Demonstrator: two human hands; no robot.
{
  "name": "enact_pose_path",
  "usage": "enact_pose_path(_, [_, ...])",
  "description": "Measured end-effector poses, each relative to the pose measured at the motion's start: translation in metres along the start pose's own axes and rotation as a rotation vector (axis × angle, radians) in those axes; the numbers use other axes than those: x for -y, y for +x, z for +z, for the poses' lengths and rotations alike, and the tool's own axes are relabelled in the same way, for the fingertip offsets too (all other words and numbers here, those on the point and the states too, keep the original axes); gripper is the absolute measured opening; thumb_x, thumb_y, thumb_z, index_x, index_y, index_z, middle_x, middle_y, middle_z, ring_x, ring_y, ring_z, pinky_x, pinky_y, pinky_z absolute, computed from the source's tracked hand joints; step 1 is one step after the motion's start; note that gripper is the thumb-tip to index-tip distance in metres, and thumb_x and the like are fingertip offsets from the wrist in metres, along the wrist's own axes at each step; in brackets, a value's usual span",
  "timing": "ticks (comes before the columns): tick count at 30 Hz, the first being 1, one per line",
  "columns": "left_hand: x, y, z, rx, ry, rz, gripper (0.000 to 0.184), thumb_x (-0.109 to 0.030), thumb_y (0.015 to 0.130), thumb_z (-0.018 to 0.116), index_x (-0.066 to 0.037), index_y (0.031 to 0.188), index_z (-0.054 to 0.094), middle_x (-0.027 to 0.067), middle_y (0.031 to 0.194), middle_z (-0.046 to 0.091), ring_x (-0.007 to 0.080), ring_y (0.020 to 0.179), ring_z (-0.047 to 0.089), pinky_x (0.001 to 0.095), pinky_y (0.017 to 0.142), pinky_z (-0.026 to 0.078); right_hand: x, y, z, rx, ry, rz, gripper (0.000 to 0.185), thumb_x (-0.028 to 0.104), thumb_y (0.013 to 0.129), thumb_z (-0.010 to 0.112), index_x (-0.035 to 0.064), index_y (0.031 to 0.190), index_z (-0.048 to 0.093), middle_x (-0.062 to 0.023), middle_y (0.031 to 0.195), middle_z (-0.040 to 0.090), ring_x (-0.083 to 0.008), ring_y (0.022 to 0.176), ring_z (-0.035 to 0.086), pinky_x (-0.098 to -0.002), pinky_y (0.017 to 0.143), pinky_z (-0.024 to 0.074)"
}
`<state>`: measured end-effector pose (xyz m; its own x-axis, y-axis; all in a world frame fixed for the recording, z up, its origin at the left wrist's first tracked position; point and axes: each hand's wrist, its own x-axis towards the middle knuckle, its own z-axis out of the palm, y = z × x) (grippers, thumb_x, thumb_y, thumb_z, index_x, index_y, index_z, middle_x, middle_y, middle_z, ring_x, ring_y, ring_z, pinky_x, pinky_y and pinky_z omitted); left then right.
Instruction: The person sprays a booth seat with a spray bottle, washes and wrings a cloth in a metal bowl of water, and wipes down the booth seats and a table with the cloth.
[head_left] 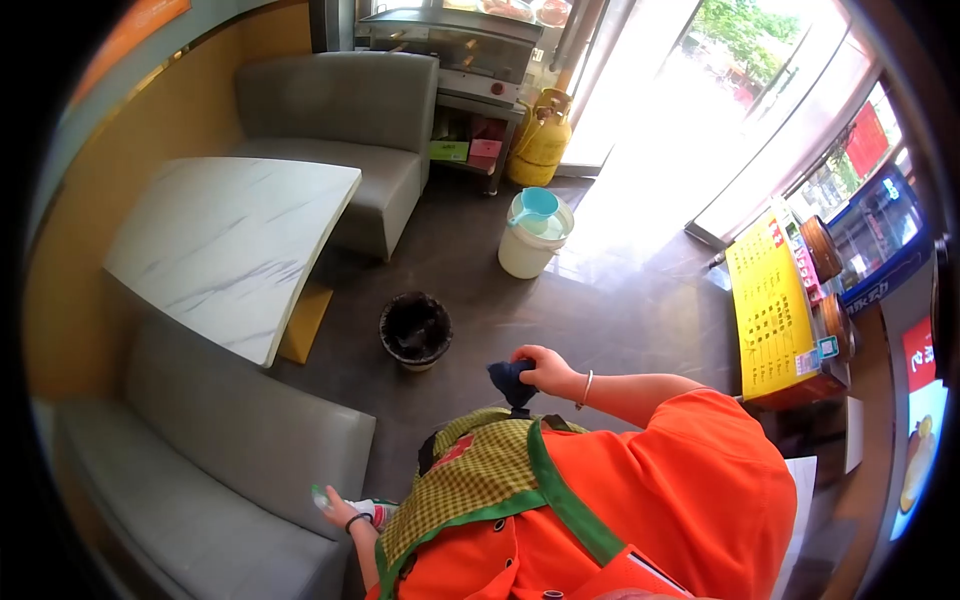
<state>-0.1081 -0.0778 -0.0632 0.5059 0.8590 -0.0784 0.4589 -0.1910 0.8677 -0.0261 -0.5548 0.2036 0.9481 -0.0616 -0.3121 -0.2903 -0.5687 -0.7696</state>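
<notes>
My right hand [549, 371], a bracelet on its wrist, is closed around a bunched dark blue cloth [512, 383] in front of my checked apron [480, 465]. Low on the left, my left hand [334, 507] has its fingers around a small clear thing with a bit of green [319, 496]; it is too small to tell its kind. That hand is beside the near grey bench seat [230, 440]. Beyond my right hand, a bin lined with a black bag [416, 330] stands on the floor.
A marble-patterned table [235, 235] and a second grey bench [340, 110] are on the left. Ahead stand a white bucket [527, 255] with a blue scoop [537, 204] on top and a yellow gas cylinder [541, 140]. A yellow menu counter [770, 315] is at right, near a bright doorway.
</notes>
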Motion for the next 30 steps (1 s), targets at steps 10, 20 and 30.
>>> enact_pose_path(10, [-0.021, 0.030, -0.048, -0.086, -0.104, 0.043, 0.037, -0.030, 0.075, 0.060, 0.005, 0.088, 0.058, 0.0120, 0.067, 0.060, 0.0236, 0.059, 0.055, 0.0372, 0.057, 0.042, 0.039, -0.021, 0.048, 0.036, -0.110, -0.142, 0.030, 0.009, 0.062, 0.057, 0.0049, 0.092, 0.057, -0.0128, 0.085, 0.057, -0.0247, 0.082, 0.056, -0.0317, 0.074, 0.0448])
enact_pose_path(20, [-0.008, 0.059, -0.106, 0.004, -0.098, -0.211, 0.043, -0.029, 0.070, 0.063, 0.002, 0.098, 0.058, 0.0127, 0.083, 0.061, 0.0239, 0.072, 0.056, 0.0377, 0.067, 0.045, 0.051, -0.055, 0.100, 0.073, -0.017, -0.061, 0.033, 0.005, 0.061, 0.057, 0.0030, 0.094, 0.056, -0.0095, 0.081, 0.058, -0.0193, 0.075, 0.056, -0.0288, 0.070, 0.0450])
enact_pose_path(30, [0.009, 0.041, -0.127, -0.233, 0.099, -0.240, 0.035, -0.034, 0.068, 0.063, -0.001, 0.078, 0.059, 0.0178, 0.076, 0.061, 0.0341, 0.074, 0.059, 0.0407, 0.067, 0.045, 0.052, -0.054, 0.124, 0.178, 0.036, -0.043, 0.031, -0.001, 0.063, 0.049, 0.0013, 0.094, 0.053, -0.0023, 0.079, 0.053, -0.0109, 0.071, 0.050, -0.0219, 0.067, 0.0413])
